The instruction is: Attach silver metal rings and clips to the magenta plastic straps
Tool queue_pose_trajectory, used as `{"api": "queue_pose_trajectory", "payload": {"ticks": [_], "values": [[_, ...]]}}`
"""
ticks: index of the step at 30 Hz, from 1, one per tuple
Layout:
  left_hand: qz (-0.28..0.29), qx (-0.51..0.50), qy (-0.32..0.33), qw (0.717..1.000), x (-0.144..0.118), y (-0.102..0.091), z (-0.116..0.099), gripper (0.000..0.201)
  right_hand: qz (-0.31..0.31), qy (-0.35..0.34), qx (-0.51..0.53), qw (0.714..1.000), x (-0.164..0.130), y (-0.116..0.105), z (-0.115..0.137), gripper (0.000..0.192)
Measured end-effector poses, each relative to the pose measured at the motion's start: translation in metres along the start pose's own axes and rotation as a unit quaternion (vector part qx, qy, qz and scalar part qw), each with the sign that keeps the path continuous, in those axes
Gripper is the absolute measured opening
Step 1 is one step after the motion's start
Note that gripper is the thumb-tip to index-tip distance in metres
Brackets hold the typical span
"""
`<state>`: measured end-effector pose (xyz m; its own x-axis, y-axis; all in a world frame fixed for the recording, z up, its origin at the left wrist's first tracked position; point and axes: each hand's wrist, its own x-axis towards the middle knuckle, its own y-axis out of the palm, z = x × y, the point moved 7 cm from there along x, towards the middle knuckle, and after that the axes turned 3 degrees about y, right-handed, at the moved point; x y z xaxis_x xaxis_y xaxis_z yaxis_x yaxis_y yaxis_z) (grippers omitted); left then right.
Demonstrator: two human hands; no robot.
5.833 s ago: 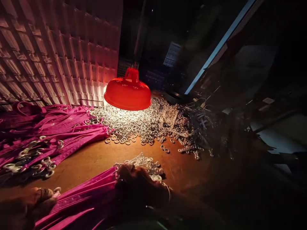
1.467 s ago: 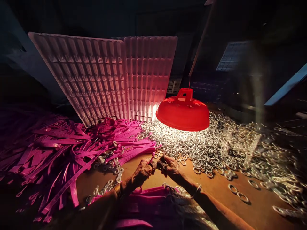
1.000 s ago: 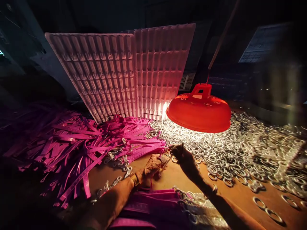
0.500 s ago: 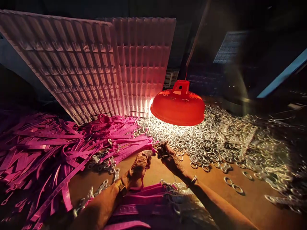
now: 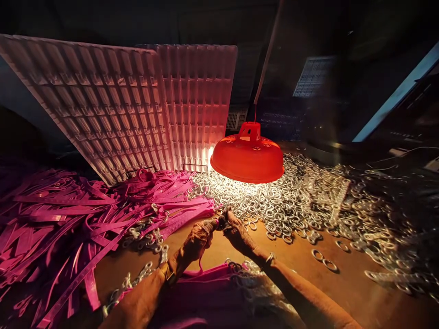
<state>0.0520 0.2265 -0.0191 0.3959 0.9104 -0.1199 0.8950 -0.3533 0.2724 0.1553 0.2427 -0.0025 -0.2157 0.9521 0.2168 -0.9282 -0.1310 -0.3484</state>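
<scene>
My left hand [image 5: 199, 238] is closed around a narrow pink strap [image 5: 200, 265]. Part of the strap hangs beneath that fist, and a bit of pink shows at the fingertips. Right against it, my right hand [image 5: 237, 232] has its fingers pinched together at the strap's end; whatever they hold is hidden. Both hands are just above the table, in front of a heap of metal rings [image 5: 274, 201]. Below my wrists lies a bundle of pink straps [image 5: 206, 297] with rings at its right end.
A red lamp shade [image 5: 247, 157] hangs low over the rings. Loose pink straps [image 5: 61, 212] are heaped on the left. Two ribbed panels [image 5: 99, 114] stand upright behind them. A few single rings [image 5: 324, 260] lie on the brown tabletop [image 5: 284, 260] to the right.
My hands have come closer, so the fingertips now meet where a small gap was. The whole view has shifted slightly, with the lamp and panels appearing further left and lower.
</scene>
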Motion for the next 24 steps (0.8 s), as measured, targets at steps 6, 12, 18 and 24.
{"api": "queue_pose_trajectory", "payload": {"ticks": [6,12,18,24], "values": [[0.0,0.128,0.052,0.99,0.001,-0.001,-0.009,0.039,0.03,0.008,0.003,1.0,0.011,-0.001,-0.001,0.023],[-0.027,0.063,-0.088,0.994,0.003,-0.009,-0.02,0.037,0.169,0.004,-0.07,0.983,0.006,0.001,0.028,0.026],[0.043,0.116,-0.164,0.979,-0.031,0.011,-0.051,0.033,0.174,0.002,-0.227,0.958,-0.053,-0.002,0.07,0.018],[0.124,0.073,-0.123,0.982,-0.074,0.032,-0.016,0.043,0.127,0.1,-0.18,0.97,-0.114,-0.002,0.071,0.027]]}}
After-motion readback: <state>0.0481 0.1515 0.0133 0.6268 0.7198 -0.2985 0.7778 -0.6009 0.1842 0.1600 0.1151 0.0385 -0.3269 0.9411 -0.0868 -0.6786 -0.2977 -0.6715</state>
